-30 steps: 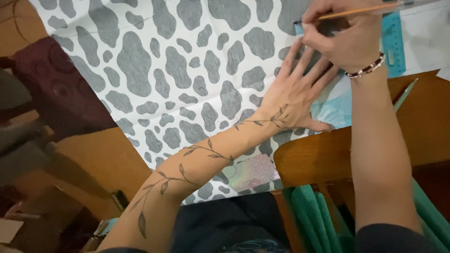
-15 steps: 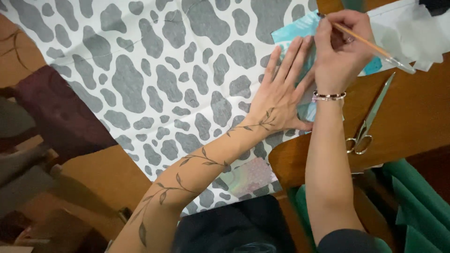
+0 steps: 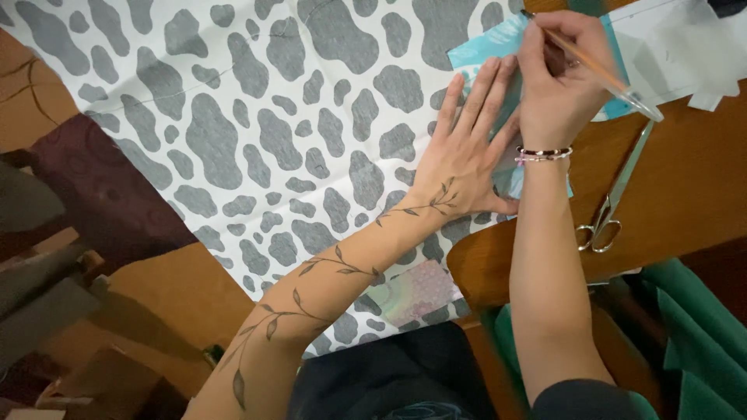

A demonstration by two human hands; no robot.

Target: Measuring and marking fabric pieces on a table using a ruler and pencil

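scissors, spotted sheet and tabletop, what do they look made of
Scissors: metal by the look, pale grey with a dull shine along the blades. Spotted sheet: probably woven fabric, matte, with soft creases and a limp edge. Tabletop: seemingly wood, brown with a smooth, slightly glossy finish; solid or veneer cannot be told.

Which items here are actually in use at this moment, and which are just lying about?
In use:
left hand, pressed flat on the teal pattern piece
right hand, holding the pen
cow-print fabric, under the pattern

Lying about:
scissors on the wooden table
white paper
green cloth
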